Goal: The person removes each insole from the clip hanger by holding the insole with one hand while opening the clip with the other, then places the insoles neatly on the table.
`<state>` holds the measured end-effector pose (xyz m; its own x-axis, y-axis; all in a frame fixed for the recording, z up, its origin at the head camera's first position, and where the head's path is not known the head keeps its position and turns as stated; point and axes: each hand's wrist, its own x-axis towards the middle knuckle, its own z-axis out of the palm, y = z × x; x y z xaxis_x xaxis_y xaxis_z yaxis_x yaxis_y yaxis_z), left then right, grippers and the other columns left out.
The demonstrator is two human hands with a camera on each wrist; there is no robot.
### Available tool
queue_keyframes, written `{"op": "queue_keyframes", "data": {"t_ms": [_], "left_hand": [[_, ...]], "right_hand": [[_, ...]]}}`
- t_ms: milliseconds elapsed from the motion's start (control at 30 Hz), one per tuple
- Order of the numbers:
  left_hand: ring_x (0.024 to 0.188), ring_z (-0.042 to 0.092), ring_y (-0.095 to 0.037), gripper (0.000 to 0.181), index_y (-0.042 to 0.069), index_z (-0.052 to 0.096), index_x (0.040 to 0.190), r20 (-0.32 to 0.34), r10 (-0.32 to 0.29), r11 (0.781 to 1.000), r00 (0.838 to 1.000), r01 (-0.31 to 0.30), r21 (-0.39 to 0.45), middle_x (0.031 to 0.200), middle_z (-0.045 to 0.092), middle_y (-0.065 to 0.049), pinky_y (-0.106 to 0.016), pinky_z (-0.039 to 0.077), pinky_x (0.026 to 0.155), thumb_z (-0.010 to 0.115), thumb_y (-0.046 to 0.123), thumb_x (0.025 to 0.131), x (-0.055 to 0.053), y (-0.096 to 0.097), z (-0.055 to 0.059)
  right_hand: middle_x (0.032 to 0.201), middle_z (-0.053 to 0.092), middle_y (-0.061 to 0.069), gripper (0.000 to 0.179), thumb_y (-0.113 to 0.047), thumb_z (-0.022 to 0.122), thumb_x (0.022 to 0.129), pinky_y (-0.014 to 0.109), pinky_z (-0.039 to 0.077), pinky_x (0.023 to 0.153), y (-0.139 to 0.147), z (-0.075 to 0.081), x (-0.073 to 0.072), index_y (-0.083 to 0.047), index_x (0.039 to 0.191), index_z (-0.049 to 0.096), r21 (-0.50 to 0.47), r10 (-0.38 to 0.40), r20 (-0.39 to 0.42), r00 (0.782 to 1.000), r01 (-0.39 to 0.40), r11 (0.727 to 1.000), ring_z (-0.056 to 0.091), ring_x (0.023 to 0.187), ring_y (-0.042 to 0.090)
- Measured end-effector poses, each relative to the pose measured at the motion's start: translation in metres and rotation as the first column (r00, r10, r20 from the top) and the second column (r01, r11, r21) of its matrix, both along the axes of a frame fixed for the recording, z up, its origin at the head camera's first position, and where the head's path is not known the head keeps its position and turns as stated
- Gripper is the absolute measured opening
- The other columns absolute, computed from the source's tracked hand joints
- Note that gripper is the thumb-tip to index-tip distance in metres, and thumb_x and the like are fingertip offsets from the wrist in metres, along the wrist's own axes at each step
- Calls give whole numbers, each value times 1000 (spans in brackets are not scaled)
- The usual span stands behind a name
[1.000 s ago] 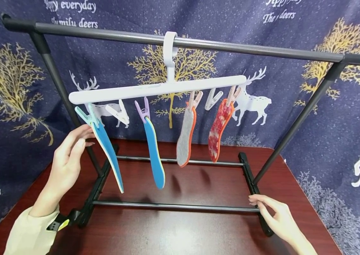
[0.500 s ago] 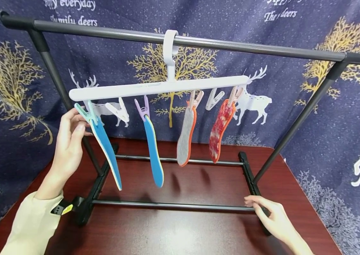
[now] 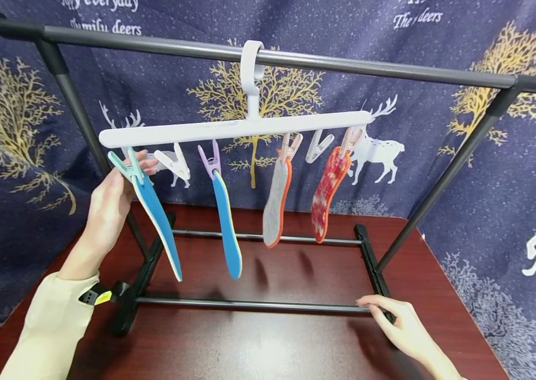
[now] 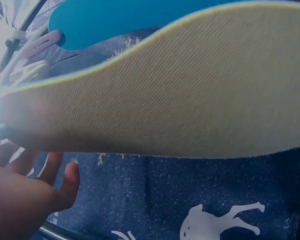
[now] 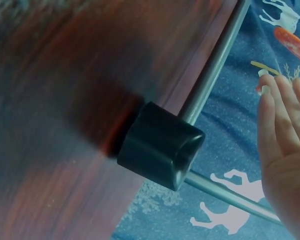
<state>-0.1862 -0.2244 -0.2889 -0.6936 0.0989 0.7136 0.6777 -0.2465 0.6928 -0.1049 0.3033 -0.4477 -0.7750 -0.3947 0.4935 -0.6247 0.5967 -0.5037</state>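
Observation:
A white clip hanger (image 3: 235, 128) hangs from the rack's top bar (image 3: 163, 46). My left hand (image 3: 108, 203) is at its left end, with fingers extended behind the teal clip (image 3: 127, 164). That clip holds a blue insole (image 3: 158, 221), whose tan underside fills the left wrist view. I cannot tell whether the fingers touch the clip. A purple clip (image 3: 211, 158) holds another blue insole (image 3: 227, 227). Pink clips hold a grey insole (image 3: 276, 206) and a red patterned insole (image 3: 328, 195). My right hand (image 3: 398, 322) hovers loosely near the lower front bar (image 3: 258, 305), holding nothing.
White clips (image 3: 174, 161) hang between the insoles, carrying nothing. Dark uprights (image 3: 429, 200) and black feet (image 3: 373, 261) frame the rack on a red-brown table (image 3: 230, 348). A blue deer-print cloth (image 3: 510, 174) covers the wall behind.
My left hand has risen toward the teal clip, and its fingers now reach right behind it. The right hand has shifted slightly left. The insoles have swayed a little.

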Motion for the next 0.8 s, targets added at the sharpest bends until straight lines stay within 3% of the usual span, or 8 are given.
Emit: {"op": "queue_keyframes", "data": {"t_ms": [233,400,500,567,667,800], "left_hand": [[120,57,-24,42,-11,49,133,-60,-83,994,995,87,68,129,61,-14,-25,42,101,37,19,106,-3,2,2],[118,58,-21,50,-12,49,132,-35,-118,993,992,118,13,120,66,-14,-28,42,99,36,28,105,0,-1,7],[117,58,-21,53,-13,47,134,-18,-195,981,981,195,-16,117,66,-15,-30,44,100,35,30,105,1,-4,10],[117,58,-23,53,-14,45,135,-22,-264,964,964,264,-27,117,66,-16,-31,44,101,35,29,105,1,-6,11],[117,58,-27,49,-16,44,134,-46,-392,920,919,392,-22,121,64,-19,-34,44,102,36,24,105,0,-8,12],[115,59,-29,45,-15,50,129,-54,-502,865,863,501,-26,127,61,-18,-35,41,105,39,21,104,-1,-10,12]], "right_hand": [[98,74,1,31,11,63,85,9,47,78,-2,-3,1,-12,104,71,-7,38,22,999,-38,999,67,89,3],[98,74,3,31,12,62,85,10,48,77,-4,-5,0,-11,105,70,-10,79,25,997,-79,997,68,87,7],[96,74,2,31,11,60,86,11,48,71,-5,-6,0,-11,105,70,-28,85,52,995,-84,996,68,85,8],[95,73,2,31,10,59,88,11,48,69,-6,-5,1,-12,105,70,-44,94,64,994,-91,995,68,85,8],[93,73,1,31,10,58,89,11,47,68,-8,-5,2,-13,106,70,-57,102,67,993,-98,994,67,84,8],[92,73,0,31,10,57,89,11,48,67,-10,-6,2,-14,105,70,-63,98,82,992,-93,994,68,85,7]]}}
